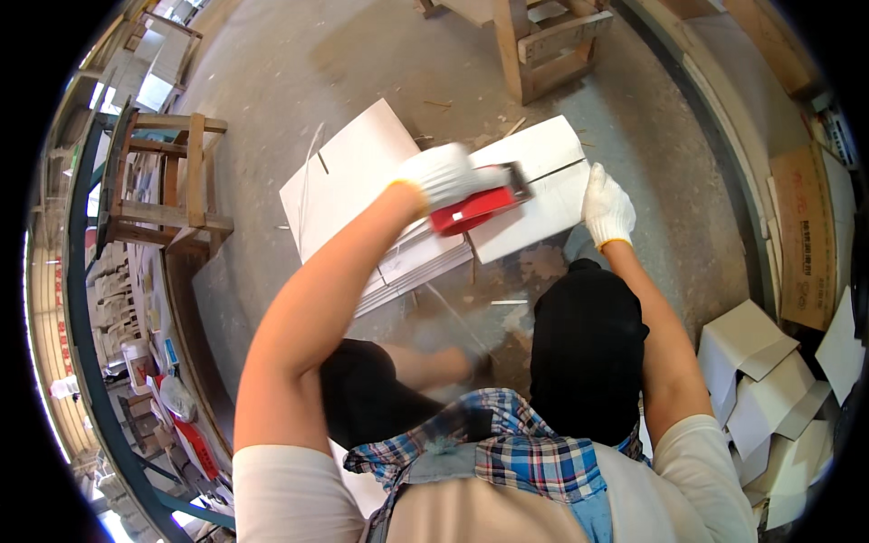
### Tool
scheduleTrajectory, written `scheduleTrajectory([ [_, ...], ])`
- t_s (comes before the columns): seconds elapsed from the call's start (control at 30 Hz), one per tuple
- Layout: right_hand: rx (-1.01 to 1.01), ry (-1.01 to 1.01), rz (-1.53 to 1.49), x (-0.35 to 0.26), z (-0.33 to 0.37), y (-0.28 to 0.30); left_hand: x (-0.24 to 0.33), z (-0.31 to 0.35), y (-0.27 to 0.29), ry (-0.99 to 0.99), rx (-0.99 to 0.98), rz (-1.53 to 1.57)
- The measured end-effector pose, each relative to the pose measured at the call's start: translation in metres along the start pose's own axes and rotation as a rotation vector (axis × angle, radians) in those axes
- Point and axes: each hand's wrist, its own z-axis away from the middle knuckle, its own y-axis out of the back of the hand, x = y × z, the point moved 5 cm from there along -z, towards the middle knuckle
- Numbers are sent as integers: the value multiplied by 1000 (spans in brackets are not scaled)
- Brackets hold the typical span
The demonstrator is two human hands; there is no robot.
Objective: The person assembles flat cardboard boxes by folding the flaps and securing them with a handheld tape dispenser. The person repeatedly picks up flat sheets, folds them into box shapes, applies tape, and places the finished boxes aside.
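My left hand point(439, 174), in a white knit glove with a yellow cuff, is wrapped round a red tape dispenser point(466, 213). The dispenser's dark end lies over a white cardboard carton point(548, 208) on the floor, slightly blurred; whether it touches cannot be told. At that carton's right edge is my gloved right hand point(608, 206), thumb up along the edge and fingers partly hidden, gripping the side. Left of the carton lies a stack of flat white carton blanks point(348, 172), partly covered by my left forearm. A loose pale strap point(310, 167) curves over the stack's left side.
A wooden trestle point(186, 181) stands at left beside a cluttered shelf point(136, 362). Another wooden stand point(548, 45) is at the far side. Folded white cartons point(760, 380) and a brown carton point(804, 240) are at right. My knees flank the near floor.
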Motion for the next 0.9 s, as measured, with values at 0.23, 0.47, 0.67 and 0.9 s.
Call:
scheduleTrajectory([
  [0.23, -25, -12, 2, -3, 2, 7, -126, 89, -6, 145, 95, -40],
  [0.47, -52, -18, 9, -10, 8, 9, -134, 95, -20, 191, 124, -92],
  [0.67, -47, -21, 25, -11, 5, 9, -129, 78, -33, 174, 85, -114],
  [0.9, -51, -3, 45, -14, 3, 5, -118, 13, -67, 134, 89, -151],
])
